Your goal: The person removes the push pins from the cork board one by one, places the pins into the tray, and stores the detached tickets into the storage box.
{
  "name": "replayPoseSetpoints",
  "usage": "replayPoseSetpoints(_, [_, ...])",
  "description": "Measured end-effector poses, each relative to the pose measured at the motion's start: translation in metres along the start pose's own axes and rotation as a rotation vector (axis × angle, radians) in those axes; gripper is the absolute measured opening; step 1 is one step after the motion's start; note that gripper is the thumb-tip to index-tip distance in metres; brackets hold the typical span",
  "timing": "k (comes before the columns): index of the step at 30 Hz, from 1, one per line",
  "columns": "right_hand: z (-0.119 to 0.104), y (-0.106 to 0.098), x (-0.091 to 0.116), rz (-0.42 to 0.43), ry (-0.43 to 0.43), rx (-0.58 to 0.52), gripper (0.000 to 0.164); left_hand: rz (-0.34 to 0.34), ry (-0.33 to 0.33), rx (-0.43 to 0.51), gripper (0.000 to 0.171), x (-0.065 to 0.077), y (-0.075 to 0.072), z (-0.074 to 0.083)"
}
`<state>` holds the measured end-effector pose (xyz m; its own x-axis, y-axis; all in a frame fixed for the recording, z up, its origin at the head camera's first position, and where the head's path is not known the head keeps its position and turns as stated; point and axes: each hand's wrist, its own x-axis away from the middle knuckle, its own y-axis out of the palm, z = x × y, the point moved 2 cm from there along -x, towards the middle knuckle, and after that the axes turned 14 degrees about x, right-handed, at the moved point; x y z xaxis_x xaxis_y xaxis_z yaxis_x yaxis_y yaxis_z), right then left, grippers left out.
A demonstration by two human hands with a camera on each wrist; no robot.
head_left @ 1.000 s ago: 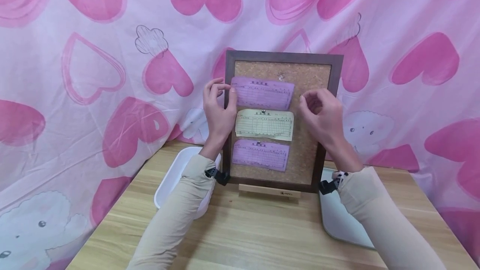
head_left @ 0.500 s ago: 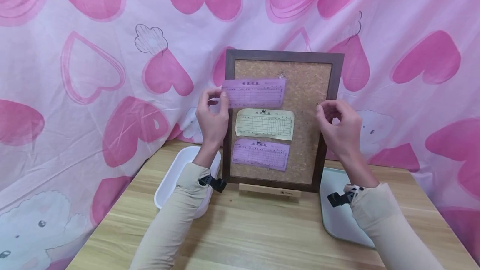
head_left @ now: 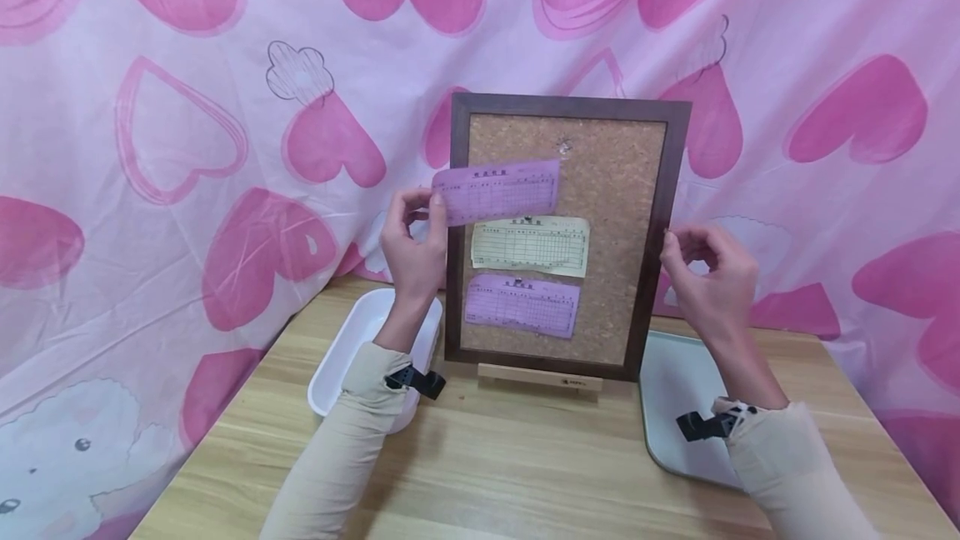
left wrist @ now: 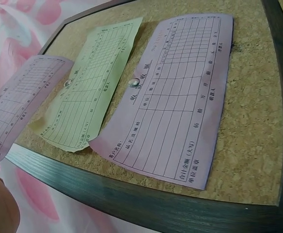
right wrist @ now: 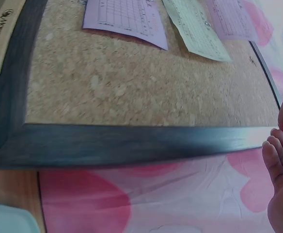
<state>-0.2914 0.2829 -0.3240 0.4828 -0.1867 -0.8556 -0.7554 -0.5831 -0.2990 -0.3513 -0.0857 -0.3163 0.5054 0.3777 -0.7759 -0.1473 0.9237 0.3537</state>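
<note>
My left hand (head_left: 414,244) pinches the left edge of a purple receipt slip (head_left: 495,190), held slightly tilted before the upper left of a framed corkboard (head_left: 618,273). Below it, a pale green receipt slip (head_left: 529,247) and a second purple receipt slip (head_left: 522,307) hang on the cork. A clear-headed pushpin (left wrist: 133,83) fastens that lower purple slip, and another pushpin (left wrist: 68,83) the green one. Off the board's right edge, my right hand (head_left: 712,277) has thumb and fingertips brought together. A tiny dark pin-like thing shows at their tips, too small to make out surely.
Another clear pin-like piece (head_left: 564,145) sits high on the cork. The board leans on a wooden stand (head_left: 540,377). A white tray (head_left: 324,373) stands left of it, a pale green tray (head_left: 660,457) to its right. A heart-patterned cloth (head_left: 187,273) hangs behind.
My left hand has drawn the upper purple slip left and slightly down, and the slip has tilted. My right hand has moved right and down, from over the cork to beyond the frame.
</note>
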Motion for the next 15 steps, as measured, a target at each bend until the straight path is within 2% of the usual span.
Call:
replayPoseSetpoints(5, [0.015, -0.008, 0.014, -0.024, 0.014, 0.003, 0.012, 0.002, -0.022, 0.03, 0.019, 0.008, -0.007, 0.006])
replayPoseSetpoints(12, [0.023, -0.018, 0.032, -0.008, 0.05, 0.035, 0.011, 0.059, -0.066, 0.12, 0.018, 0.015, -0.019, 0.011])
replayPoseSetpoints(15, [0.029, -0.021, 0.04, -0.028, 0.067, 0.057, 0.012, 0.077, -0.088, 0.153, 0.017, 0.016, -0.026, 0.012])
